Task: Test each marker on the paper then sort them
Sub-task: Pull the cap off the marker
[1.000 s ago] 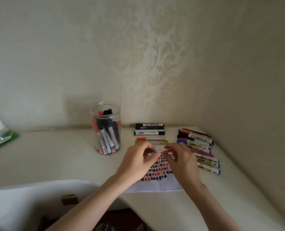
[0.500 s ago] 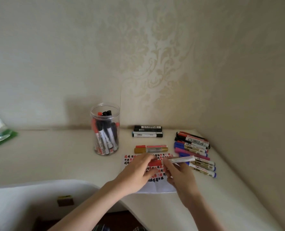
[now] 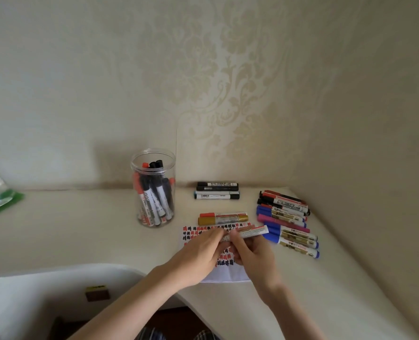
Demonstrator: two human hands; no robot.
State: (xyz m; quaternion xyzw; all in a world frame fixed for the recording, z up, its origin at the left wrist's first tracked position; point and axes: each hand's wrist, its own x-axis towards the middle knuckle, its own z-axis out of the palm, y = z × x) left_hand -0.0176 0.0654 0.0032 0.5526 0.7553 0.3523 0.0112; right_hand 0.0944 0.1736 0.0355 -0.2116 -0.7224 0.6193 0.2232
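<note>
— So, what was the biggest thing there?

— The cream table (image 3: 56,231), running into a corner of patterned wallpaper. At its near edge lay the paper (image 3: 228,273), covered in rows of red and black test marks and partly hidden under both hands.

— And next in size?

— A clear plastic jar (image 3: 153,187) stood upright at about 10 o'clock from the paper, packed with red and black markers, caps up. At 2 o'clock from the paper lay a fanned row of markers (image 3: 287,224), red and black at the far end, then blue and pink, blue nearest. At 12 o'clock, against the wall, were 3 black markers (image 3: 217,190) lying side by side. Between them and the paper lay 2 more, a red-capped marker (image 3: 222,214) and a gold marker (image 3: 223,220), touching each other, just beyond the paper's far edge.

— The hands?

— The left hand (image 3: 198,256) and the right hand (image 3: 252,253) met above the paper. Both pinched 1 white-barrelled marker (image 3: 249,233), held roughly level, its free end pointing toward 2 o'clock. The left fingers were curled round the end toward 9 o'clock; I couldn't tell whether a cap sat there. The right thumb and fingers gripped the barrel's middle.

— Anything smaller?

— A glass vessel on a green mat (image 3: 5,204) stood at the far 9 o'clock edge.
</note>
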